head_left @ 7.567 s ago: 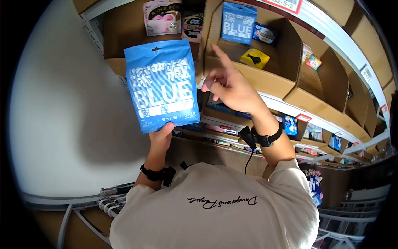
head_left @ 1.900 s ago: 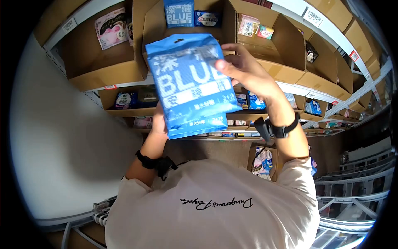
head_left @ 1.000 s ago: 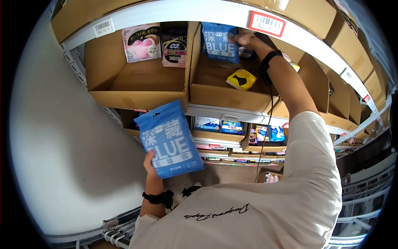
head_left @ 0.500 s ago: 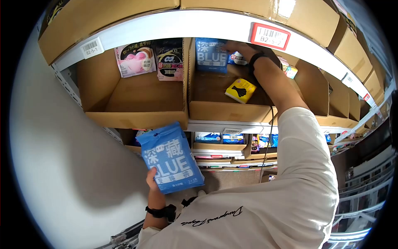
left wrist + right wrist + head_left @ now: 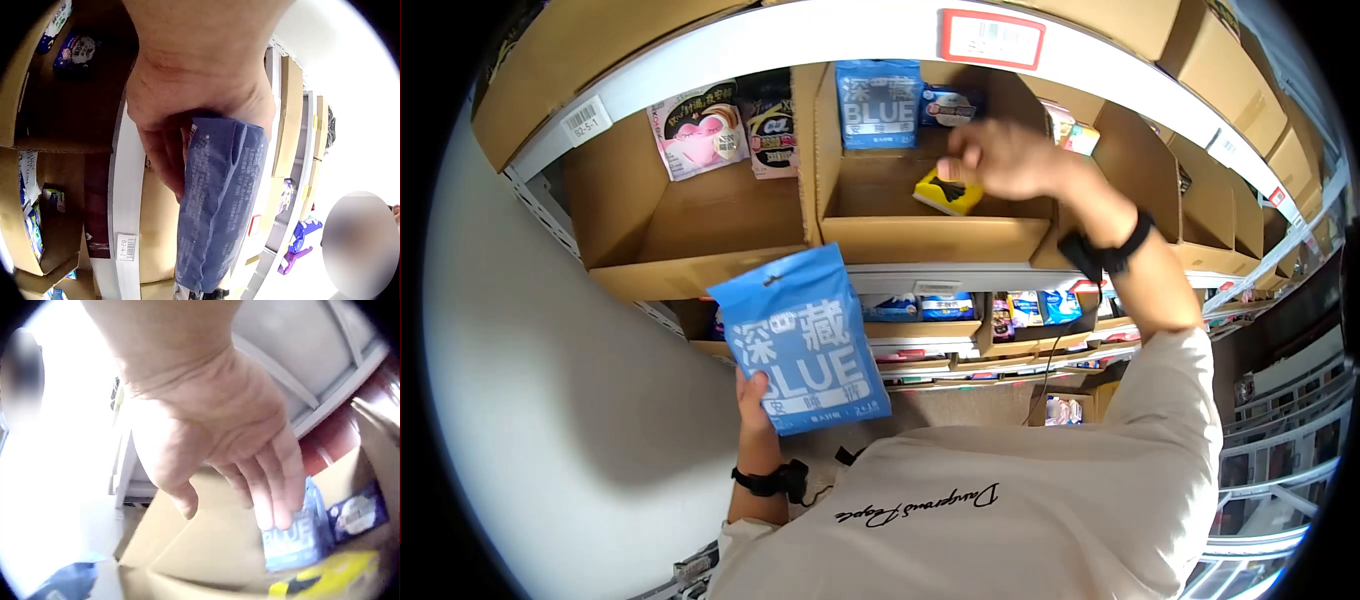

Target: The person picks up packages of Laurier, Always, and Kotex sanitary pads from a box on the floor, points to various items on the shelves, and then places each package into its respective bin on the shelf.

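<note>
At a rack of open-topped cardboard bins, a person's left hand (image 5: 755,405) grips a blue pouch (image 5: 805,345) near its lower corner, the thumb across its front, while the right hand (image 5: 1010,160), well apart from it, hangs over a bin (image 5: 940,240) with loose fingers and nothing in them. The work looks partly done: one pouch is in hand, outside the bins and not yet set down, and its twin (image 5: 878,110) stands upright at the back of the bin. Whether that one is also to be handled, and where the held one belongs, cannot be told. Bold white print on the held pouch reads "深藏 BLUE", with "安睡裤" and "2+1条" below. Beside the twin sits a dark blue packet (image 5: 948,105), its lettering too small to read; nearer the front lies a yellow packet (image 5: 945,199) with a black picture on it. The next bin holds a pink pouch (image 5: 698,130) and a black-and-pink pouch (image 5: 773,125). A shelf tag (image 5: 586,118) above reads "B2-5-1", and another tag (image 5: 127,247), seen from the left wrist, appears to say "B2-4-2"; the red-framed label (image 5: 992,40) is blurred. Script across the pale T-shirt (image 5: 1000,500) spells "Dangerous People".
</note>
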Available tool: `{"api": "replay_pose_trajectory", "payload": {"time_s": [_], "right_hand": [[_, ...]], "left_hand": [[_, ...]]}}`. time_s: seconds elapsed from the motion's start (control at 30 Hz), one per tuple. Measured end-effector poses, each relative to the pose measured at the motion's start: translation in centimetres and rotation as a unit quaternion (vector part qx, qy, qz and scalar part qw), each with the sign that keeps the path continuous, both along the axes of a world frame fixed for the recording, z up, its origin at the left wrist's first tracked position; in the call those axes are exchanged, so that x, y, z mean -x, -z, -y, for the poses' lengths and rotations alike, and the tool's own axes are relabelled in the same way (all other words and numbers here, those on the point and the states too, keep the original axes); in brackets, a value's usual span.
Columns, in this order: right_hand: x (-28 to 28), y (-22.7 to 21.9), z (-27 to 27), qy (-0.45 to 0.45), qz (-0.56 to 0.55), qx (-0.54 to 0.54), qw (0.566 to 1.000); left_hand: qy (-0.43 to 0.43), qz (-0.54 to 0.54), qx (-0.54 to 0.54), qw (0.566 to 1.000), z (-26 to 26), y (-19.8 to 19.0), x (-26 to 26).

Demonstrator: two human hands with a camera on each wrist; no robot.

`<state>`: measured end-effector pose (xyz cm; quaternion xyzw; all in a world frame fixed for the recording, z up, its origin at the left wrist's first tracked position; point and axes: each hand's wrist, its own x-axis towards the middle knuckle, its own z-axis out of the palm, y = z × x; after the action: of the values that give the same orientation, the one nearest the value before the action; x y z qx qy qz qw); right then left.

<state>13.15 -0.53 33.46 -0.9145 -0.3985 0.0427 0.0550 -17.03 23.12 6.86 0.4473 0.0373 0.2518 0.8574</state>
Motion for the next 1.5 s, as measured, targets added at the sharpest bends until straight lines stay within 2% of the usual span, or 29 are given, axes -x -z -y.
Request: {"api": "replay_pose_trajectory", "payload": {"time_s": [0.03, 0.07, 0.1, 0.13, 0.2, 0.23, 0.27, 0.37, 0.47, 0.5, 0.53, 0.57, 0.6, 0.67, 0.7, 0.73, 0.8, 0.9, 0.93, 1.03, 1.07, 1.1, 1.2, 1.23, 1.27, 1.33, 1.4, 1.47, 1.5], "right_hand": [[1.5, 1.8, 1.7, -0.021, 0.001, 0.007, 1.0], [2.8, 3.4, 2.8, 0.002, 0.013, 0.043, 0.999], [3.7, 5.2, 3.9, -0.004, 0.023, 0.034, 0.999], [4.2, 7.2, 4.9, -0.035, 0.069, -0.036, 0.996], [5.2, 9.4, 5.7, -0.029, 0.159, -0.091, 0.983], [4.9, 10.5, 5.8, -0.026, 0.174, -0.137, 0.975], [5.2, 10.8, 6.4, -0.05, 0.118, -0.182, 0.975], [7.6, 10.9, 7.7, -0.054, 0.104, -0.198, 0.973], [10.5, 9.4, 9.4, -0.05, 0.118, -0.096, 0.987], [11.0, 9.2, 9.8, -0.052, 0.117, -0.1, 0.987], [11.4, 9.1, 10.2, -0.056, 0.084, -0.12, 0.988], [11.6, 9.1, 10.6, -0.061, 0.05, -0.139, 0.987], [11.3, 9.3, 10.9, -0.067, 0.048, -0.139, 0.987], [9.9, 10.0, 11.1, -0.101, 0.017, -0.289, 0.952], [10.3, 8.2, 11.2, -0.048, -0.048, -0.345, 0.936], [9.4, 7.3, 11.7, -0.044, -0.174, -0.396, 0.901], [8.9, 4.5, 12.2, -0.045, -0.322, -0.469, 0.821], [9.2, 0.8, 11.6, -0.125, -0.266, -0.412, 0.863], [9.4, -0.8, 11.1, -0.11, -0.299, -0.359, 0.878], [8.8, -3.3, 9.0, -0.153, -0.318, -0.304, 0.885], [7.9, -3.6, 8.2, -0.149, -0.313, -0.284, 0.894], [6.5, -3.7, 7.3, -0.142, -0.288, -0.268, 0.909], [3.2, -4.2, 4.8, -0.118, -0.248, -0.242, 0.93], [2.2, -4.2, 3.7, -0.065, -0.234, -0.24, 0.94], [1.1, -3.9, 2.5, -0.012, -0.219, -0.237, 0.947], [-1.8, -2.3, -0.4, -0.006, -0.209, -0.238, 0.948], [-3.5, -0.6, -2.9, 0.002, -0.199, -0.244, 0.949], [-4.5, 0.7, -5.0, -0.016, -0.21, -0.243, 0.947], [-5.7, 1.9, -6.2, -0.002, -0.18, -0.258, 0.949]], "left_hand": [[-0.011, 0.005, -0.02, 1.0, 0.0, -0.2, -0.2], [-0.021, 0.01, -0.038, 0.999, 0.4, -0.5, -0.5], [0.003, 0.023, -0.022, 0.999, 1.1, -1.6, -1.0], [0.028, 0.034, -0.007, 0.999, 1.7, -2.7, -1.5], [0.056, 0.078, -0.026, 0.995, 2.2, -2.2, -2.6], [0.1, 0.106, -0.066, 0.987, 2.5, -2.4, -3.2], [0.144, 0.135, -0.106, 0.975, 3.0, -2.7, -3.8], [0.14, 0.132, -0.121, 0.974, 6.3, -4.7, -4.7], [0.122, 0.121, -0.144, 0.975, 9.2, -6.6, -5.2], [0.123, 0.124, -0.135, 0.975, 9.7, -6.9, -5.5], [0.123, 0.127, -0.126, 0.976, 10.3, -7.5, -5.8], [0.071, 0.064, -0.119, 0.988, 11.4, -8.2, -5.7], [0.076, 0.062, -0.109, 0.989, 11.3, -7.9, -6.3], [0.06, 0.06, -0.106, 0.991, 12.2, -9.3, -7.0], [0.064, 0.053, -0.108, 0.991, 12.1, -9.6, -7.2], [0.066, 0.057, -0.112, 0.99, 12.0, -9.8, -7.7], [0.067, 0.07, -0.108, 0.989, 12.5, -11.5, -7.9], [0.044, 0.073, -0.138, 0.987, 12.4, -13.5, -9.0], [0.047, 0.083, -0.148, 0.984, 12.3, -14.4, -9.4], [0.029, 0.119, -0.166, 0.979, 10.6, -15.3, -10.9], [-0.055, 0.077, -0.304, 0.948, 10.0, -15.8, -10.9], [-0.138, 0.033, -0.433, 0.89, 9.5, -16.4, -10.8], [-0.241, -0.113, -0.665, 0.698, 9.7, -17.9, -8.7], [-0.217, -0.192, -0.684, 0.669, 10.0, -18.3, -8.0], [-0.186, -0.186, -0.716, 0.647, 9.7, -17.6, -8.0], [-0.136, -0.118, -0.786, 0.591, 9.8, -17.2, -7.6], [-0.081, -0.038, -0.803, 0.589, 9.2, -15.7, -8.0], [-0.093, -0.025, -0.821, 0.563, 8.9, -15.3, -8.2], [-0.095, -0.021, -0.818, 0.567, 8.7, -15.2, -8.3]]}}
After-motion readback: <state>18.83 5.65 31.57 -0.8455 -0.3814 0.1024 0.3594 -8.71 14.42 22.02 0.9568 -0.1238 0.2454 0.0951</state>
